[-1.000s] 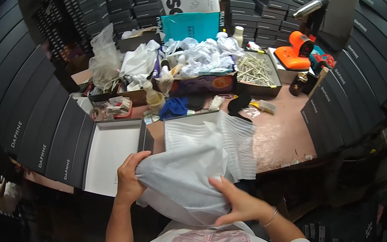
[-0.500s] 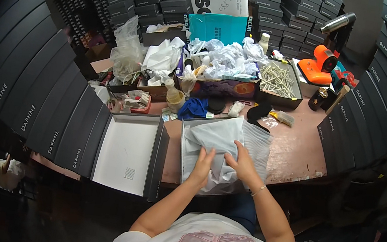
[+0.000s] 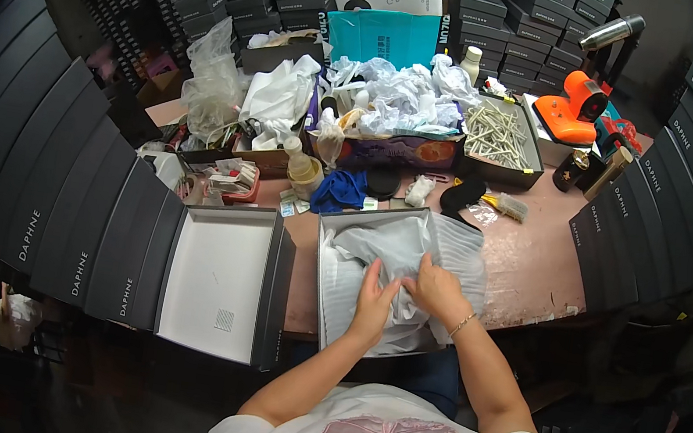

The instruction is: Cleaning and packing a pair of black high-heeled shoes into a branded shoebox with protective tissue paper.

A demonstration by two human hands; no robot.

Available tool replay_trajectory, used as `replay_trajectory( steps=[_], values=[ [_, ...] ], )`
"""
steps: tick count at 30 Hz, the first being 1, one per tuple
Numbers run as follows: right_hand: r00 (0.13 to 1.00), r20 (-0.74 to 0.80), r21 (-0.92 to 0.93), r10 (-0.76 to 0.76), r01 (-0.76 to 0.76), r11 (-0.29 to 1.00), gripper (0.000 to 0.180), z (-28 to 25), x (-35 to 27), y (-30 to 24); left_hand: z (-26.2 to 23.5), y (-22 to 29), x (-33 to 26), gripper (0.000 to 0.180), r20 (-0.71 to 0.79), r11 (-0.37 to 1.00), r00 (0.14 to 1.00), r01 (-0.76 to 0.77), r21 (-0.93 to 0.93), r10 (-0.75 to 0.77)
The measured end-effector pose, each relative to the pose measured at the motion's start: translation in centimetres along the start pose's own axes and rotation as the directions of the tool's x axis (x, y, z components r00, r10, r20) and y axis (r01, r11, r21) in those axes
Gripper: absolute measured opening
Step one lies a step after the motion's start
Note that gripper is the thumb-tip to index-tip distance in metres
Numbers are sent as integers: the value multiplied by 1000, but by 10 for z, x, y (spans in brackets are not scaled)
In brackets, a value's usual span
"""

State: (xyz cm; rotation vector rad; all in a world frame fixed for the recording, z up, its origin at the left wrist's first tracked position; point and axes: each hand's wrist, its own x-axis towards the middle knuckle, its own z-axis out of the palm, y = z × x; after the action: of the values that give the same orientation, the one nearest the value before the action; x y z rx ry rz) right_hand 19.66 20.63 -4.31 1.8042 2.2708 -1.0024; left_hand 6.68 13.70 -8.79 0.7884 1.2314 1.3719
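White translucent wrapping paper (image 3: 383, 239) lies bunched in a shallow dark grey box (image 3: 318, 276) at the table's front edge. My left hand (image 3: 372, 307) grips the paper near the middle of the box, thumb toward the right. Close beside it, my right hand (image 3: 440, 292) has its fingers curled into the paper, with the thumbs nearly meeting. What lies under the paper is hidden. A ribbed white sheet (image 3: 463, 255) sticks out past the box's right side. Left of this box lies a box lid (image 3: 218, 283), white inside, facing up.
Dark shoeboxes (image 3: 97, 226) line the left side, and more (image 3: 668, 200) stand at right. Behind are a carton of crumpled paper (image 3: 391, 150), a box of pale sticks (image 3: 499, 136), a pump bottle (image 3: 304, 171), a blue cloth (image 3: 339, 191), a brush (image 3: 507, 206) and an orange device (image 3: 568, 124).
My hands have drawn closer together over the box, and their fingers have closed more on the wrapping paper. The paper is more rumpled, and more of the box's left inside shows.
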Motion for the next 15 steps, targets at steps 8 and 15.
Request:
replay_trajectory(
  steps=[8,15],
  values=[
    [745,-436,-396,-505,344,851,55,71,20,7,-41,5,-15,29,597,60,802,-595,801,-15],
    [950,-68,375,-304,306,875,21,-15,-98,38,-23,-20,45,41,541,-121,763,-611,782,-354]
  ],
)
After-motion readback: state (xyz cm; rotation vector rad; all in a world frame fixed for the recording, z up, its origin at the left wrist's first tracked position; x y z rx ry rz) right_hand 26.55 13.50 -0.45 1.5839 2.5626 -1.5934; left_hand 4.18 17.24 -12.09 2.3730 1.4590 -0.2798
